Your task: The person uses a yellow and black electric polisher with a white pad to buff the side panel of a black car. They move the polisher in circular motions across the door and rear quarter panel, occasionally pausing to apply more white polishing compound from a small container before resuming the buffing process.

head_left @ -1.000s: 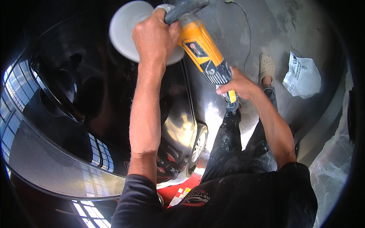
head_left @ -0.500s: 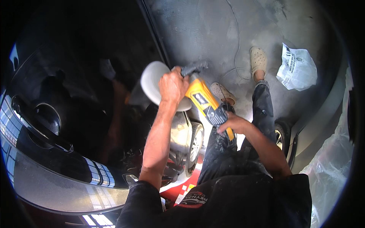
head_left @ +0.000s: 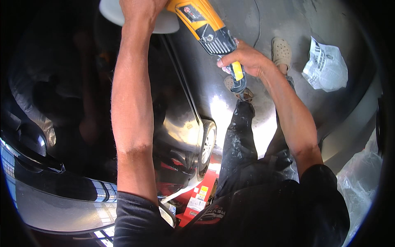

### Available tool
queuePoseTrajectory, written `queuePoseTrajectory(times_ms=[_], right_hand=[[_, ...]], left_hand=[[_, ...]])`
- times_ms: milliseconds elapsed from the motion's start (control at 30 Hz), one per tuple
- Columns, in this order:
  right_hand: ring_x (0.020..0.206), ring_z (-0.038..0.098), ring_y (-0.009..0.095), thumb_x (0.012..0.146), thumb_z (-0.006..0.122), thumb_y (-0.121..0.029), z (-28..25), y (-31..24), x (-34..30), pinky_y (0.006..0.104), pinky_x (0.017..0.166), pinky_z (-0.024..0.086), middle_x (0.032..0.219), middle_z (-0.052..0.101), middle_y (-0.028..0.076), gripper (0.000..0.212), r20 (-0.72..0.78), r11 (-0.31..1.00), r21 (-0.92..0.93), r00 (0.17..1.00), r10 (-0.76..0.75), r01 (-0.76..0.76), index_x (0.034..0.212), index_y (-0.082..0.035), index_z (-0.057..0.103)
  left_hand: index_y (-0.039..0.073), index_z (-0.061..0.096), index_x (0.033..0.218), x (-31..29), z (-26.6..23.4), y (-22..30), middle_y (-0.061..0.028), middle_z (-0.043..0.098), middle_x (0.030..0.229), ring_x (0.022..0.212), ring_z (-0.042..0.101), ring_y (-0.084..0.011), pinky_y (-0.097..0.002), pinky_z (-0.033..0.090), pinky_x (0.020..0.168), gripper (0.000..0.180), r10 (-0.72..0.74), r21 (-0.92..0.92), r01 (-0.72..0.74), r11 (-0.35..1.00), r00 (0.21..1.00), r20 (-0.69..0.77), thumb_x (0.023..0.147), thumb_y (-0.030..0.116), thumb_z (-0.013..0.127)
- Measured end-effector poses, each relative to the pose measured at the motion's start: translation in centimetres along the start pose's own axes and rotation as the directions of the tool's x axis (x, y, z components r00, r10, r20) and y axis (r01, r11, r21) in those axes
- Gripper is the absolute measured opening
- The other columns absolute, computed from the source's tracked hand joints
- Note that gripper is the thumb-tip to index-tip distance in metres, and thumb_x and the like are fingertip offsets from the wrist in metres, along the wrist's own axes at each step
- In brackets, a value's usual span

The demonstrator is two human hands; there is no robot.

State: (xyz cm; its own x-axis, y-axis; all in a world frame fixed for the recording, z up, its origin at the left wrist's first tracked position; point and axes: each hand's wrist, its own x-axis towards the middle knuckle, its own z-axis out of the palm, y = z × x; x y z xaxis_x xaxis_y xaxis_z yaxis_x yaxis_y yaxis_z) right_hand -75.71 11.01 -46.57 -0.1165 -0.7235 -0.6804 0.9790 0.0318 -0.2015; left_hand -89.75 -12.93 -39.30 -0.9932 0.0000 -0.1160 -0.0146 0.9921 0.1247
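A yellow and black rotary polisher (head_left: 195, 20) with a round white foam pad (head_left: 168, 24) is held out at the top of the view, in both hands. My left hand (head_left: 142, 9), partly cut off by the upper edge, is closed at the polisher's front end, beside the pad. Around the rear grip wraps my right hand (head_left: 249, 59). The pad overlaps the glossy black side of a car (head_left: 82, 119) on my left; whether it touches the paint I cannot tell. My arms and the polisher mirror faintly in that panel.
A black door handle (head_left: 33, 154) juts from the car, and its wheel (head_left: 208, 143) stands nearer me. Red equipment (head_left: 201, 193) lies low beside it. A power cord (head_left: 259, 24) and a white plastic bag (head_left: 326, 68) are on the grey floor. Clear plastic sheeting (head_left: 360, 185) hangs at right.
The polisher and both hands have moved farther out and to the left, toward the upper edge. My arms are more stretched. The rear grip now shows below my right hand.
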Motion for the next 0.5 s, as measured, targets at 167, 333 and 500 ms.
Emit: queuePoseTrajectory(times_ms=[167,333,500], right_hand=[[0.077,0.069,0.022,0.062,0.081,0.008,1.0,10.1,-4.6,0.0366,0.067,0.057,0.089,0.067,0.011,0.060,-0.009,0.960,0.201,0.979,0.202,-0.196,0.116,0.001,0.055],[0.077,0.070,0.021,0.066,0.079,0.010,2.9,21.6,-10.5,0.0361,0.071,0.057,0.090,0.068,0.010,0.053,0.051,0.885,0.249,0.918,0.394,-0.394,0.114,-0.002,0.060],[0.080,0.069,0.021,0.070,0.076,0.013,5.6,26.6,-15.8,0.0359,0.074,0.056,0.089,0.068,0.008,0.043,0.131,0.738,0.351,0.810,0.571,-0.577,0.109,-0.003,0.065]], left_hand=[[0.001,0.072,0.091,-11.2,1.9,1.8,-0.0262,0.068,0.077,0.077,0.068,-0.0459,-0.0483,0.056,0.073,0.020,-0.115,-0.067,0.134,0.989,0.964,0.238,0.082,0.019,0.069],[0.002,0.072,0.090,-25.1,4.5,3.1,-0.0244,0.070,0.073,0.070,0.071,-0.0423,-0.0483,0.058,0.069,0.021,-0.266,-0.074,0.346,0.935,0.826,0.497,0.078,0.019,0.076],[0.010,0.075,0.096,-32.6,4.4,4.5,-0.0224,0.073,0.085,0.084,0.071,-0.0430,-0.0502,0.057,0.080,0.022,-0.399,0.094,0.503,0.859,0.543,0.739,0.080,0.024,0.073]])
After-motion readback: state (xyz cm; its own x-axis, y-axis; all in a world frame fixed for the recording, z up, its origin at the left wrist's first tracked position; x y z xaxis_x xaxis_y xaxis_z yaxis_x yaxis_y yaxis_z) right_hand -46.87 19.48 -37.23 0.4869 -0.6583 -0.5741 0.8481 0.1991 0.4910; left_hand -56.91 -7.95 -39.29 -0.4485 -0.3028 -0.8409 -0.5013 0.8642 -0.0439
